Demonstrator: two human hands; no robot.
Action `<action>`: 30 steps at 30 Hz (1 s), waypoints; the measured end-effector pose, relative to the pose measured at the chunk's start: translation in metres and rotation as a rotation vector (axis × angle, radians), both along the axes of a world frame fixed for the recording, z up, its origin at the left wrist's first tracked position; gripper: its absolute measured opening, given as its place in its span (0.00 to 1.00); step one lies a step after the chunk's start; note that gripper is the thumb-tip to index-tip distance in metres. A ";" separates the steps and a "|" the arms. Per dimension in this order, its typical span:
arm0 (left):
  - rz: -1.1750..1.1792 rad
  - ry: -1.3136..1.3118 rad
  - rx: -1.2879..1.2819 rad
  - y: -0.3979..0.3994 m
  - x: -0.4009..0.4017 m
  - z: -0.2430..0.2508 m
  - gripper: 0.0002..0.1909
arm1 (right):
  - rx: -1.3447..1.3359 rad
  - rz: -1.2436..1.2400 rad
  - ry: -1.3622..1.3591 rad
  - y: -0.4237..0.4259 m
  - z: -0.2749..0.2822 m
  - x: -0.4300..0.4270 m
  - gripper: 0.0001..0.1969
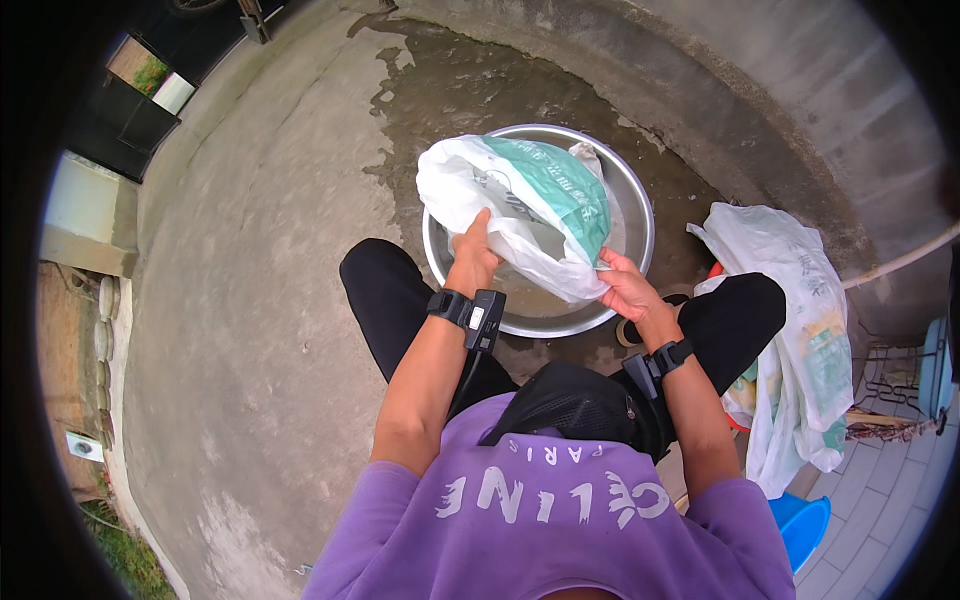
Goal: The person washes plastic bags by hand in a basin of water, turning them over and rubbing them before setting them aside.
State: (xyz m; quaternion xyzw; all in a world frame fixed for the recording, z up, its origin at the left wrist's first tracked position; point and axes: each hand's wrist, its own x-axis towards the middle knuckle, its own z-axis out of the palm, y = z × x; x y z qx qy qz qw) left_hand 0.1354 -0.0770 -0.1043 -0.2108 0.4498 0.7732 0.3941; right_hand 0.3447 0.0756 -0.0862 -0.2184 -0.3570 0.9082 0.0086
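Both my hands hold a white and green plastic woven sack (517, 210) over a wide metal basin (643, 217). The sack's mouth gapes towards me, and printed writing shows on its green band. My left hand (475, 251) grips the white rim near its left side, the fingers partly hidden by the fabric. With thumb and fingers, my right hand (627, 285) pinches the rim's right corner. Murky water (536, 306) shows in the basin below the sack. A bunched, dirty-looking piece of cloth or sack (586, 159) rests at the basin's far right side.
More white woven sacks (795, 300) lie heaped on my right, over something red. A blue plastic container (802, 525) stands behind them, near a wire rack (885, 367). A pale hose (904, 259) runs by the concrete wall (765, 112). Wet concrete (457, 67) surrounds the basin.
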 end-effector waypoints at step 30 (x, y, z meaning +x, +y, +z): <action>-0.421 0.420 -0.042 0.008 0.080 0.021 0.21 | 1.798 0.368 -0.459 0.020 -0.007 -0.082 0.34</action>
